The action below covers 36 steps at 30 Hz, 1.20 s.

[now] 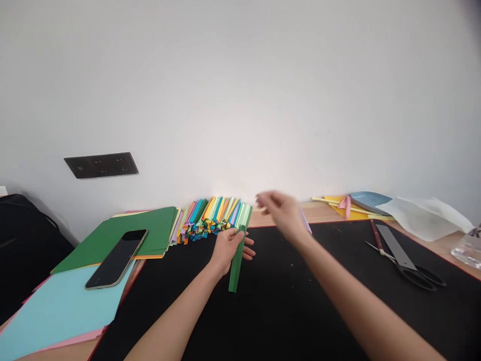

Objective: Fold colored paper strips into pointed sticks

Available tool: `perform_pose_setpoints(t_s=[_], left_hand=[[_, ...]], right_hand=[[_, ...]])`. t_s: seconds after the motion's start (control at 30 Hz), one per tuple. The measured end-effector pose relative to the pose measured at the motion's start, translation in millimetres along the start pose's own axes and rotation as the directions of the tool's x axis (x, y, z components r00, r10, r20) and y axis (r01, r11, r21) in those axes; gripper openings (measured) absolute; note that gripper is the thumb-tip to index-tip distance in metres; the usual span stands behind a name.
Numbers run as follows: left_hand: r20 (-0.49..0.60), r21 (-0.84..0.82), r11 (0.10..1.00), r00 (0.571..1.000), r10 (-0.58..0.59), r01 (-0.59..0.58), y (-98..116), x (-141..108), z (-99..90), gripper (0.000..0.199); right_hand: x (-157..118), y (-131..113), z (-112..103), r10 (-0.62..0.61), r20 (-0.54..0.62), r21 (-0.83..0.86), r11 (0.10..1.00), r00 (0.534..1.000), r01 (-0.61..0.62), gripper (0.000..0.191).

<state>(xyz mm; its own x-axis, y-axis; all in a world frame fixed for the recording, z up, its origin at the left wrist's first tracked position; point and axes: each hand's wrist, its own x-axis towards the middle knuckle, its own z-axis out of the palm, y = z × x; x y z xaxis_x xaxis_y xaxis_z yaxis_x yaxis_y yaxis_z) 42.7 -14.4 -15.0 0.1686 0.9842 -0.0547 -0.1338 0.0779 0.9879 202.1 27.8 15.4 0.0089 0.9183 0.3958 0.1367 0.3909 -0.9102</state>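
Observation:
My left hand (227, 248) is closed on a green paper strip (236, 268), pinched near its upper end between thumb and fingers. The strip looks folded lengthwise and slants down over the black mat (278, 311). Just behind that hand lies a long pile of folded paper strips (208, 215) in many colours, against the wall. To the right, my right hand (280, 210) is raised above the mat's far edge, apart from the strip. Its fingers look bent but are smeared by motion, and I see nothing held in them.
At left, a phone (116, 259) rests on green sheets (156, 225) and light blue sheets (67, 311). Scissors (409, 268), a metal ruler (394, 245) and a dark red-handled tool (376, 235) lie at right. Behind them are a blue plate (370, 200) and whitish crumpled sheet (424, 215).

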Motion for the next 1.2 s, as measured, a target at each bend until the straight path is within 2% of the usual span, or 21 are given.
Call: perform_pose_setpoints(t_s=[0.07, 0.13, 0.23, 0.3, 0.43, 0.67, 0.83, 1.0, 1.1, 1.2], left_hand=[[0.019, 0.005, 1.0, 1.0, 0.006, -0.006, 4.4, -2.2, 1.2, 0.023], [0.031, 0.027, 0.999, 0.999, 0.016, -0.017, 7.1, -3.4, 2.4, 0.026], [0.032, 0.069, 0.997, 0.999, 0.036, -0.038, 7.6, -3.5, 4.1, 0.029], [0.032, 0.099, 0.994, 0.999, 0.042, -0.045, 6.7, -3.2, 5.4, 0.027], [0.046, 0.159, 0.985, 0.998, 0.053, -0.06, 5.8, -3.3, 7.5, 0.025], [0.05, 0.202, 0.977, 0.997, 0.066, -0.075, 5.1, -1.5, 5.2, 0.034], [0.052, 0.244, 0.964, 0.994, 0.101, -0.11, 7.3, -0.4, 2.4, 0.031], [0.076, 0.209, 0.974, 0.995, 0.071, -0.085, 6.2, -0.3, 2.9, 0.027], [0.083, 0.206, 0.975, 0.994, 0.066, -0.082, 4.2, 0.7, 2.6, 0.023], [0.057, 0.267, 0.958, 0.994, 0.088, -0.1, 2.2, 2.5, 1.2, 0.021]], right_hand=[[-5.9, 11.0, 12.6, 0.137, 0.068, 0.085, 0.986, 0.988, -0.143, 0.031], [-13.4, 21.7, 23.0, 0.288, 0.179, 0.229, 0.918, 0.941, -0.324, 0.035], [-23.1, 29.3, 28.7, 0.277, 0.362, 0.39, 0.822, 0.89, -0.415, 0.038], [-27.2, 28.8, 28.0, 0.248, 0.385, 0.431, 0.803, 0.889, -0.411, 0.04], [-31.3, 25.0, 28.7, 0.255, 0.33, 0.434, 0.814, 0.909, -0.386, 0.04], [-33.6, 22.0, 34.6, 0.217, 0.23, 0.293, 0.914, 0.949, -0.28, 0.04], [-32.3, 22.6, 29.3, 0.215, 0.293, 0.303, 0.903, 0.932, -0.303, 0.037], [-28.8, 34.3, 27.7, 0.206, 0.249, 0.228, 0.937, 0.946, -0.264, 0.034], [-28.4, 35.7, 27.7, 0.237, 0.227, 0.257, 0.921, 0.945, -0.293, 0.035], [-29.4, 34.3, 27.2, 0.272, 0.256, 0.279, 0.898, 0.927, -0.341, 0.038]])
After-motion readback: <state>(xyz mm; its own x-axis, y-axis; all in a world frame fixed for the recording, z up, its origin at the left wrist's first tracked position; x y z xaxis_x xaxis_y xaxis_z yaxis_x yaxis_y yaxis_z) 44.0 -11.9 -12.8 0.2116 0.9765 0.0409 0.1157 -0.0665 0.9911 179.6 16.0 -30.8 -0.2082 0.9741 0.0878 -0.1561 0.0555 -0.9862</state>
